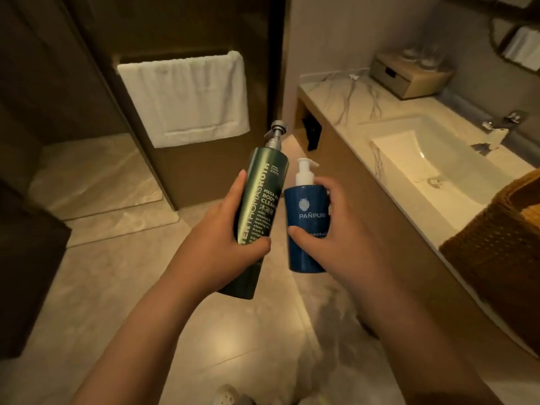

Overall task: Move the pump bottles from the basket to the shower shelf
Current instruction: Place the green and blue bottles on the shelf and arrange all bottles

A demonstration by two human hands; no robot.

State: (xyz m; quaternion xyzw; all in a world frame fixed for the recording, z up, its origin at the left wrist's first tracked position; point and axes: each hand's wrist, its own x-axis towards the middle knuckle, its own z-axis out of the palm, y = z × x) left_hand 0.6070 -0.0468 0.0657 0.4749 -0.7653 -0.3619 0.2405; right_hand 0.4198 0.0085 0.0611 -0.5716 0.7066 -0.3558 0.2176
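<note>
My left hand grips a tall dark green pump bottle with a silver pump, tilted slightly right, held over the floor. Beside it my right hand holds a shorter blue pump bottle with a white pump, upright. The two bottles are close together at mid-frame. The woven brown basket stands on the vanity counter at the right edge, partly cut off. No shower shelf can be made out.
A marble counter with a sunken sink and tap runs along the right. A white towel hangs on a glass panel ahead, with the shower area at left. A small drawer box sits at the counter's back. Tiled floor below.
</note>
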